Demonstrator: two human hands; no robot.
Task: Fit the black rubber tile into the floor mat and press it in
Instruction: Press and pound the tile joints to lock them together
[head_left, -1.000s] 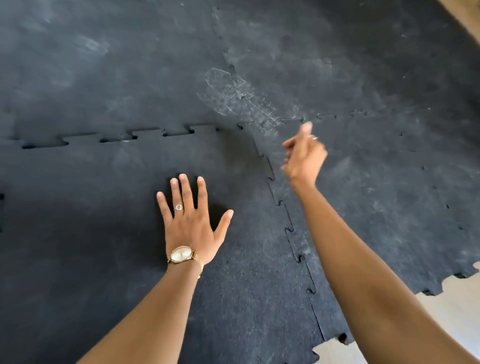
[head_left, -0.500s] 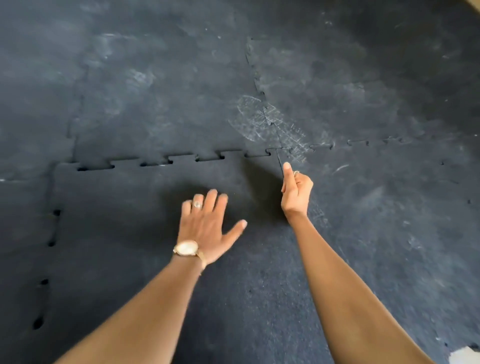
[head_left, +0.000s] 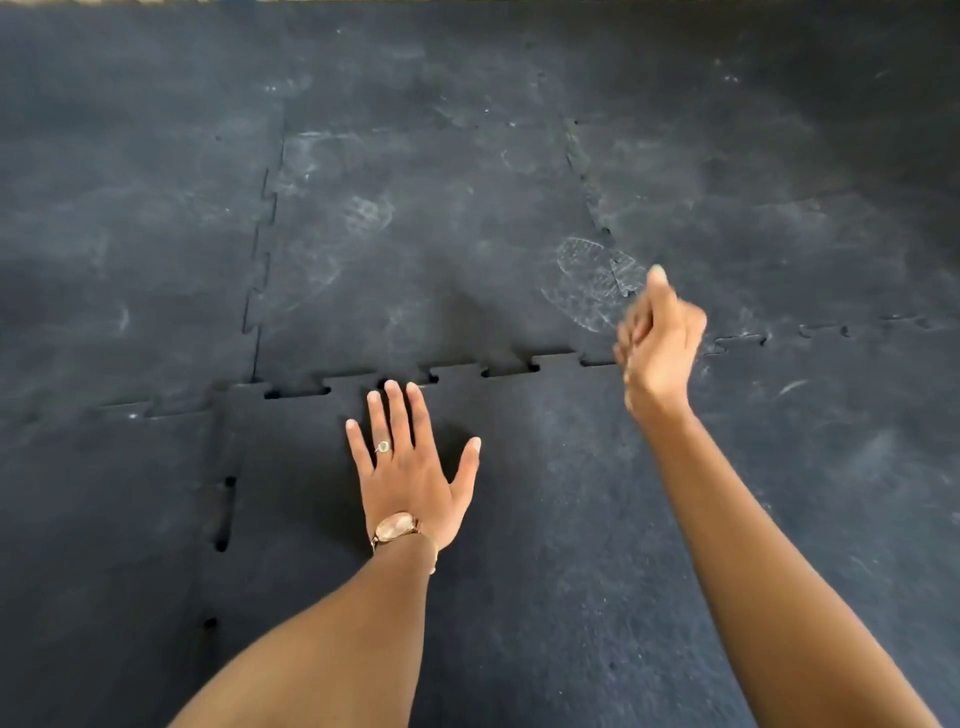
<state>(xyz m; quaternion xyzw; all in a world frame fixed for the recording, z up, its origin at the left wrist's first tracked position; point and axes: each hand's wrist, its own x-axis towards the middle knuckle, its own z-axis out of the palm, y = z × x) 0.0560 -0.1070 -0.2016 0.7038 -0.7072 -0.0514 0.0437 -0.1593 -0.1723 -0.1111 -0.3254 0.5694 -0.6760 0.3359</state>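
The black rubber tile (head_left: 545, 493) lies in the floor mat (head_left: 426, 249) under my arms. Dark gaps show along the toothed joint at its far edge and along its left edge. My left hand (head_left: 410, 467) lies flat on the tile with fingers spread, fingertips close to the far joint. A ring and a wristwatch are on it. My right hand (head_left: 657, 338) is raised above the tile's far right corner, blurred, fingers curled into a loose fist with nothing in it.
Interlocking black tiles with pale dusty shoe prints (head_left: 592, 283) fill the whole view. A thin strip of lighter floor (head_left: 311, 1) shows at the very top edge.
My left hand has slid forward toward the far joint. My right hand has lifted from the corner seam. The view has shifted, so more mat shows beyond and to the left.
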